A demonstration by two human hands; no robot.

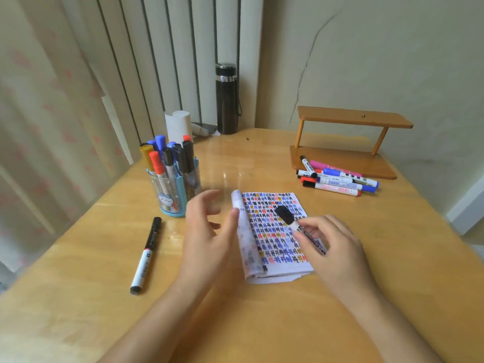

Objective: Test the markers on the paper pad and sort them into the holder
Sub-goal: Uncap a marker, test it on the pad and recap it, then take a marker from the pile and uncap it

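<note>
A paper pad (272,231) lies mid-table, its open page covered with blue, black, red and yellow test marks. My right hand (332,247) holds a capped black marker (288,218) over the page, cap pointing away from me. My left hand (209,231) hovers at the pad's left edge, fingers spread, thumb against the curled-up pages. A clear blue holder (174,189) with several markers stands at the left. A loose black-and-white marker (146,254) lies on the table left of my left hand. A pile of several markers (337,179) rests at the right.
A wooden two-tier shelf (348,142) stands at the back right, behind the marker pile. A black flask (226,98) and a white paper roll (179,124) stand at the back by the radiator. The wooden table (235,323) ends at my near side.
</note>
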